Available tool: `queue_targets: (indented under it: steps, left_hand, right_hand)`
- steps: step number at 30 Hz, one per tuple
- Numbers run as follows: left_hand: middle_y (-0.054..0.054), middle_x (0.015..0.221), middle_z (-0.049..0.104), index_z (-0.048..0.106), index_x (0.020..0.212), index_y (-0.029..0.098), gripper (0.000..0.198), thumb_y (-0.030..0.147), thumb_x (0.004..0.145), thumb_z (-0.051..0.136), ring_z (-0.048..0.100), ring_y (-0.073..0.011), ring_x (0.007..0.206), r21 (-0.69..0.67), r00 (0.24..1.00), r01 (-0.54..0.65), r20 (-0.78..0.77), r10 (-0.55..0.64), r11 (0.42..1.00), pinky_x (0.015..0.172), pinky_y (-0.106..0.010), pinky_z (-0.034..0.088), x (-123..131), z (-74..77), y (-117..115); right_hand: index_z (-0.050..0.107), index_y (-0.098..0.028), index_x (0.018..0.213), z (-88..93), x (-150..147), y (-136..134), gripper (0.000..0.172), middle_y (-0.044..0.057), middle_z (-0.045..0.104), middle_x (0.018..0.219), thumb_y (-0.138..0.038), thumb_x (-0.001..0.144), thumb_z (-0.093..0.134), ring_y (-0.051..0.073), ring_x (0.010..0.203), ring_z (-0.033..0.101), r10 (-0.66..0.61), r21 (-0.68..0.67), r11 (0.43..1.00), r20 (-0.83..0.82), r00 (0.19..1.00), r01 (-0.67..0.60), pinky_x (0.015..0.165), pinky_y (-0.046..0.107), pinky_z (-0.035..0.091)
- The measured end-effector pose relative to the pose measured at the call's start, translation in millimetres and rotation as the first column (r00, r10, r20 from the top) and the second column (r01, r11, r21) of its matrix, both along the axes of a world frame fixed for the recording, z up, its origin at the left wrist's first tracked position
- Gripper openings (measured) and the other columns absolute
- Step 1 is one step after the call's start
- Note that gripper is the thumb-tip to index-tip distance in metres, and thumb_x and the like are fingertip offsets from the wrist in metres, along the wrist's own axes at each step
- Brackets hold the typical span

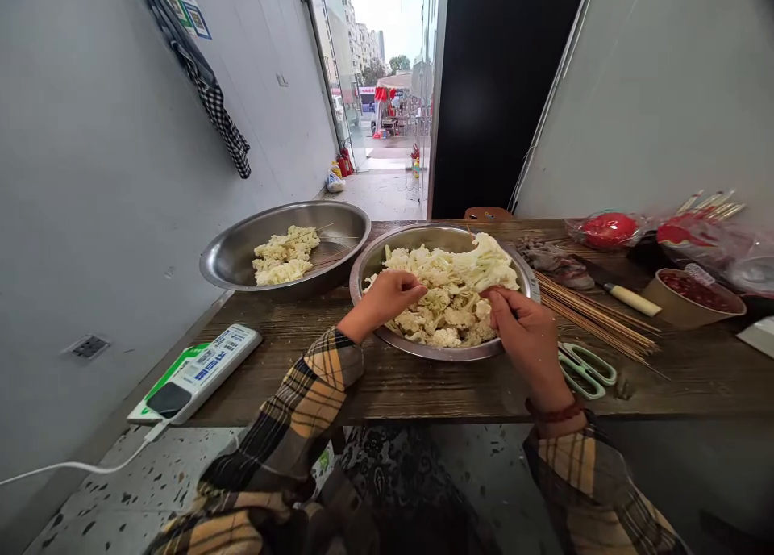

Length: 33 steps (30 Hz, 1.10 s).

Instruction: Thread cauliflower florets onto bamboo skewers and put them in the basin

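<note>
A steel bowl (432, 352) heaped with pale cauliflower pieces (444, 305) stands before me on the wooden table. Over its left side is my left hand (390, 297), closed, thumb and fingertips pinched together; what they hold, if anything, is too small to make out. My right hand (527, 333) is closed at the bowl's right side, its fingertips at the lower end of a large cauliflower floret (488, 258) that rises near the far rim. A thin stick tip shows beside that floret. Whether a skewer runs through it is hidden.
To the left, a wide steel basin (226, 273) holds skewered cauliflower (284, 258). Loose bamboo skewers (598, 317), green-handled scissors (586, 369), a knife (632, 299) and a paper tub (683, 309) lie right. A white device with a cable (205, 373) sits at the table's left end.
</note>
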<state>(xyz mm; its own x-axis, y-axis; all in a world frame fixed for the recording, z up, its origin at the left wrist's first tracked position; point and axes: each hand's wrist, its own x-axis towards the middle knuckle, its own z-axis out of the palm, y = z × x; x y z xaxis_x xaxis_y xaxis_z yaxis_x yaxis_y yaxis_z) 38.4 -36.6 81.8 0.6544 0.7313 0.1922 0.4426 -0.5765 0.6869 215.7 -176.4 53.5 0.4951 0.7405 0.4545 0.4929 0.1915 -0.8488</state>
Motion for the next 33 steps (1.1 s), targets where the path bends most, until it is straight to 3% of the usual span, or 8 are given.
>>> queue_targets:
  steps: [7, 11, 14, 18, 22, 27, 30, 33]
  left_hand:
    - [-0.004, 0.076, 0.065, 0.070, 0.073, 0.019, 0.014, 0.030, 0.070, 0.062, 0.054, -0.0169, 0.070, 0.160, 0.938, 0.143, -0.337, -0.082, 0.977, 0.065, -0.027, 0.035, 3.5, -0.7, -4.5]
    - [-0.003, 0.084, 0.067, 0.069, 0.089, 0.023, 0.031, 0.036, 0.061, 0.071, 0.056, -0.0197, 0.077, 0.196, 0.896, 0.181, -0.437, -0.080, 0.964, 0.066, -0.027, 0.034, 0.9, -2.8, -4.8]
    - [-0.002, 0.082, 0.066, 0.069, 0.094, 0.025, 0.034, 0.028, 0.060, 0.069, 0.055, -0.0178, 0.073, 0.146, 0.887, 0.183, -0.450, -0.099, 0.972, 0.064, -0.026, 0.034, -1.7, -3.3, -2.2]
    - [0.000, 0.067, 0.062, 0.070, 0.093, 0.020, 0.031, 0.019, 0.064, 0.060, 0.052, -0.0135, 0.061, 0.067, 0.941, 0.136, -0.320, -0.108, 0.988, 0.060, -0.025, 0.036, -8.0, -0.3, 4.9]
    - [0.000, 0.061, 0.059, 0.070, 0.083, 0.015, 0.021, 0.026, 0.067, 0.063, 0.048, -0.0108, 0.054, -0.099, 1.000, 0.001, 0.004, 0.000, 0.995, 0.054, -0.024, 0.037, -17.7, 6.6, 9.3]
    - [-0.001, 0.063, 0.059, 0.069, 0.087, 0.012, 0.031, 0.034, 0.065, 0.071, 0.049, -0.0085, 0.053, -0.422, 0.919, 0.080, 0.381, 0.097, 0.903, 0.053, -0.023, 0.041, -20.6, 10.3, 3.8]
    - [-0.001, 0.065, 0.059, 0.069, 0.085, 0.013, 0.031, 0.038, 0.067, 0.069, 0.051, -0.0097, 0.056, -0.417, 0.916, 0.085, 0.391, 0.094, 0.905, 0.057, -0.025, 0.043, -17.5, 9.6, 2.5]
    - [-0.004, 0.067, 0.062, 0.070, 0.076, 0.015, 0.028, 0.041, 0.072, 0.063, 0.052, -0.0123, 0.060, -0.196, 0.986, 0.033, 0.167, 0.001, 0.980, 0.059, -0.026, 0.041, -16.5, 11.2, 4.2]
  right_hand:
    - [0.072, -0.014, 0.086, 3.4, -0.3, -0.8, 0.034, -0.003, 0.050, 0.052, -0.040, 0.088, 0.050, 0.012, 0.050, 0.046, 0.001, -0.008, 1.000, 0.034, 0.999, 0.000, 0.050, 0.023, 0.036]
    - [0.071, -0.014, 0.079, 5.8, -1.3, -1.4, 0.034, -0.003, 0.050, 0.052, -0.040, 0.088, 0.050, 0.012, 0.050, 0.044, 0.007, 0.001, 1.000, 0.061, 0.998, -0.007, 0.050, 0.023, 0.036]
    - [0.071, -0.014, 0.080, 5.8, -1.5, -1.4, 0.035, -0.002, 0.051, 0.053, -0.040, 0.088, 0.050, 0.012, 0.051, 0.046, 0.004, -0.002, 1.000, 0.056, 0.998, -0.004, 0.051, 0.024, 0.037]
    - [0.071, -0.015, 0.080, 5.3, -0.6, -1.0, 0.035, -0.002, 0.053, 0.053, -0.041, 0.088, 0.049, 0.014, 0.052, 0.048, 0.011, 0.007, 1.000, 0.063, 0.998, -0.012, 0.054, 0.025, 0.038]
    - [0.071, -0.016, 0.078, 4.7, 0.1, -0.9, 0.035, -0.002, 0.053, 0.052, -0.042, 0.088, 0.049, 0.014, 0.051, 0.048, 0.019, 0.021, 1.000, 0.076, 0.997, -0.020, 0.053, 0.025, 0.039]
    - [0.072, -0.016, 0.083, 1.8, 0.6, -0.2, 0.034, -0.002, 0.054, 0.052, -0.041, 0.088, 0.049, 0.015, 0.053, 0.051, -0.007, 0.039, 0.999, 0.108, 0.994, 0.003, 0.054, 0.025, 0.040]
    - [0.073, -0.017, 0.084, 0.7, 1.0, 0.4, 0.034, -0.002, 0.055, 0.052, -0.041, 0.088, 0.049, 0.015, 0.053, 0.052, 0.004, 0.030, 1.000, 0.107, 0.994, -0.007, 0.055, 0.025, 0.041]
    - [0.073, -0.017, 0.085, 0.4, 1.4, 1.2, 0.034, -0.001, 0.056, 0.054, -0.041, 0.088, 0.049, 0.016, 0.055, 0.053, 0.008, 0.024, 1.000, 0.108, 0.994, -0.011, 0.056, 0.026, 0.041]
